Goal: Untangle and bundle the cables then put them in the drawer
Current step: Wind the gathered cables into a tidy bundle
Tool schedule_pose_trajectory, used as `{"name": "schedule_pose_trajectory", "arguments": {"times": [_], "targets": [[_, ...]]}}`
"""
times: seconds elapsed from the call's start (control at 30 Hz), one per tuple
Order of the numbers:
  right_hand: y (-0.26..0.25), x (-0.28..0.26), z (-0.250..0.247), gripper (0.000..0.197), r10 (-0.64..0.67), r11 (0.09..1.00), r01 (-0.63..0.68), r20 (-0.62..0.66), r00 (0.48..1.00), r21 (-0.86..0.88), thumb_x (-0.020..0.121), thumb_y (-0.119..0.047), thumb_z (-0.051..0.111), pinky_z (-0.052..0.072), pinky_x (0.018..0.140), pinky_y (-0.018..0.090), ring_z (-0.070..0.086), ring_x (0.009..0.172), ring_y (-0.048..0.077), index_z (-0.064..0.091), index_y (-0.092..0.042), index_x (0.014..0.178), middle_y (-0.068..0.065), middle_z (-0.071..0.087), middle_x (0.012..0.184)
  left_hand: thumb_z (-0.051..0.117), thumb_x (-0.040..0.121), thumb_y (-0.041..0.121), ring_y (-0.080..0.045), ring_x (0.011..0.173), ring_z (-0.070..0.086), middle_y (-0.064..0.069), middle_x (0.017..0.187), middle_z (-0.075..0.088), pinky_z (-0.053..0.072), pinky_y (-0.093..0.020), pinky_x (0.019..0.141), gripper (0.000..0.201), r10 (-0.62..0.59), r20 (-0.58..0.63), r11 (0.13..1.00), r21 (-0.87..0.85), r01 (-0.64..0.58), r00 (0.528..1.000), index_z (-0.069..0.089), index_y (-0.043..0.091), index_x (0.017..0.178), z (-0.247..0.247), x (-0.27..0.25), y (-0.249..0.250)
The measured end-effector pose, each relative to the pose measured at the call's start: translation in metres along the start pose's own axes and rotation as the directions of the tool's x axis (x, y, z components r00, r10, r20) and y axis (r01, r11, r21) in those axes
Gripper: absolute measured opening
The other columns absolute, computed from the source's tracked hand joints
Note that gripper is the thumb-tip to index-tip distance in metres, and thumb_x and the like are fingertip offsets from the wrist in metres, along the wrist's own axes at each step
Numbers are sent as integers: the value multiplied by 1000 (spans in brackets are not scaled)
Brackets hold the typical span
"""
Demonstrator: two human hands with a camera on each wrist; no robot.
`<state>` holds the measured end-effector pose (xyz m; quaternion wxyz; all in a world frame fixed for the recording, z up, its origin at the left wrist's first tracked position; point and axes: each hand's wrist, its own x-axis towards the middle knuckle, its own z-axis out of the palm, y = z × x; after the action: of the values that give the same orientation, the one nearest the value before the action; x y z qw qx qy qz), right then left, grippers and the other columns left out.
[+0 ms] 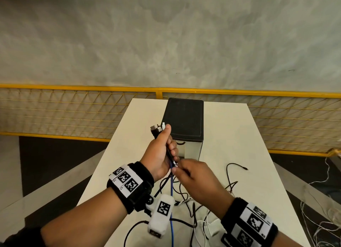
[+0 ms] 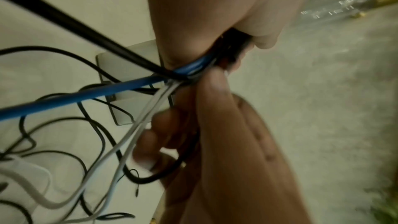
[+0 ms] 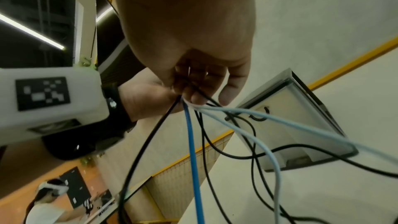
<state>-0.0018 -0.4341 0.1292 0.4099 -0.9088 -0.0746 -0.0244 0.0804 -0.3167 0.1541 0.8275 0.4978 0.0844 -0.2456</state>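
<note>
Left hand (image 1: 159, 150) fist clamped round cables (image 1: 172, 189), plug ends (image 1: 156, 129) sticking out top. Right hand (image 1: 191, 174) just below, touching left, fingers pinching same strands. Blue cable (image 1: 172, 228) hangs to white table (image 1: 239, 136); black and white loops lie loose there. Drawer box (image 1: 184, 117) behind hands, drawer shut. Yellow mesh fence (image 1: 73, 108), grey floor (image 1: 166, 34) beyond.

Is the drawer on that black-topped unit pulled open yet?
No: in the head view the drawer front sits flush under the black top, while the left hand holds the cables.
</note>
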Motion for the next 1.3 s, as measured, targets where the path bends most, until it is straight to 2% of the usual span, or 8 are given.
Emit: {"name": "schedule_pose_trajectory", "arguments": {"times": [0.27, 0.4, 0.57, 0.67, 0.93, 1.03, 1.13, 1.3], "targets": [[-7, -6, -11, 26, 191, 844, -135, -55, 980, 519, 99, -18, 53, 48, 55, 22, 59, 58, 13, 59, -13, 74, 1, 61, 63, 55, 85, 65, -11, 46, 29, 3, 56, 29, 28, -26, 48, 52, 6, 32, 995, -100, -2, 999, 38, 22, 61, -13, 1, 2], [-14, 8, -13, 32, 120, 893, -33, -165, 979, 450, 97, -19, 55, 44, 51, 23, 53, 50, 3, 61, -26, 67, -10, 61, 56, 69, 67, 75, -10, 45, 35, 2, 54, 35, 32, -24, 45, 62, 142, 135, 984, 87, -155, 981, 46, 18, 67, -1, -10, -9], [-16, 11, -11, 29, -38, 972, 85, -212, 976, 217, 93, -18, 57, 40, 54, 16, 57, 59, 1, 61, -37, 72, -24, 61, 64, 69, 89, 19, -14, 57, 55, 0, 59, 54, 49, -24, 54, 24, 197, 158, 949, 218, -229, 968, 56, 13, 70, 6, -13, -11], [-10, 12, -10, 32, -55, 991, 76, -187, 981, 110, 90, -26, 62, 38, 53, 28, 48, 56, 8, 48, -33, 63, -14, 53, 58, 62, 94, 29, -13, 54, 51, 1, 58, 52, 46, -25, 53, 31, 188, 78, 949, 244, -202, 979, 57, 13, 67, 4, -11, -10], [-2, 12, 4, 55, 129, 888, -128, 27, 991, 442, 77, -34, 76, 54, 92, 31, 63, 105, 2, 44, -31, 122, -14, 62, 114, 54, 83, 59, -34, 81, 61, -7, 71, 64, 53, -48, 86, 48, 208, 164, 935, 257, -246, 964, 51, 16, 60, 12, -12, 4], [-4, 12, 2, 21, 91, 861, -137, 116, 989, 490, 86, -19, 67, 58, 77, 50, 72, 72, 20, 54, -23, 103, -6, 66, 80, 48, 86, 56, -38, 101, 68, -6, 65, 64, 47, -49, 98, 48, 208, 178, 926, 281, -252, 962, 50, 14, 63, 12, -14, 9], [-3, 7, -3, 8, 65, 839, -138, 156, 986, 527, 90, -16, 60, 55, 66, 49, 59, 47, 20, 55, -14, 84, -7, 54, 56, 48, 86, 52, -29, 77, 71, -4, 58, 53, 51, -47, 90, 46, 178, 194, 970, 131, -205, 965, 49, 13, 62, 11, -15, 17], [8, 2, 3, 14, 119, 841, -235, 257, 959, 488, 73, -12, 63, 47, 65, 36, 52, 61, 13, 55, -21, 65, -5, 53, 66, 47, 86, 55, -14, 50, 52, 1, 56, 43, 57, -39, 61, 47, 170, 216, 982, -113, -148, 962, 46, 17, 58, 16, -17, 29]]}}
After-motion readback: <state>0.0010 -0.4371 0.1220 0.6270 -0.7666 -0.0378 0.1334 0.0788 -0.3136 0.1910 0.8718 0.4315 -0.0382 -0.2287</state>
